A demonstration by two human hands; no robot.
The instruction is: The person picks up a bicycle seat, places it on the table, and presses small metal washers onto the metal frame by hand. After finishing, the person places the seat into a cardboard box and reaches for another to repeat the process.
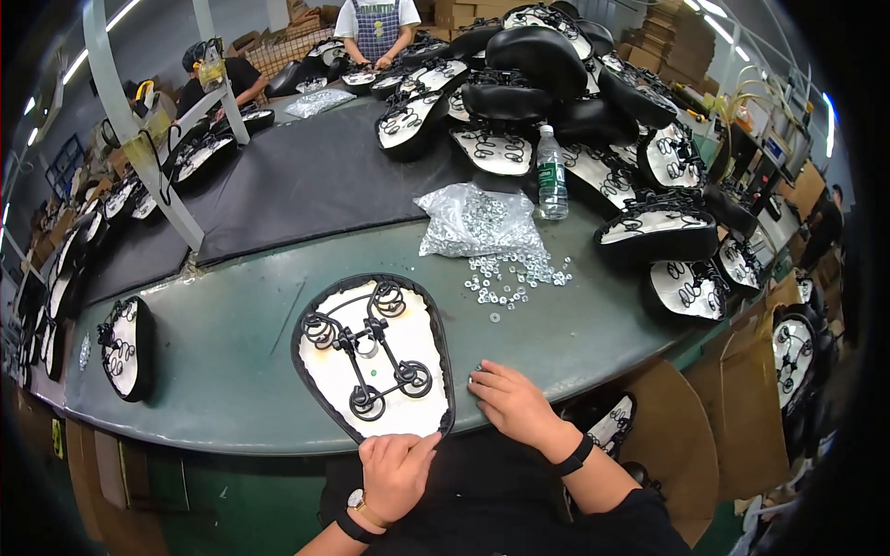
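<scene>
In front of me a black bicycle saddle [320, 385] lies upside down on the green table, showing its white underside, black wire frame and coil springs. My left hand [397, 474] is closed on its near edge, fingers over the rim. To the right of the saddle, my right hand [514, 408] rests palm down on the tabletop, its fingers stretched out and apart from the saddle. A tiny dark spot shows at those fingertips; I cannot tell what it is. Beyond them lie loose metal nuts [505, 278], spilling from a clear plastic bag [464, 222].
A water bottle [551, 176] stands behind the nuts. Many more saddles are heaped at the back right [519, 102]. One saddle [128, 350] sits at the left. A metal post [148, 157] rises beside the black mat [306, 176]. Two people work across the table. A cardboard box [663, 435] stands at my right.
</scene>
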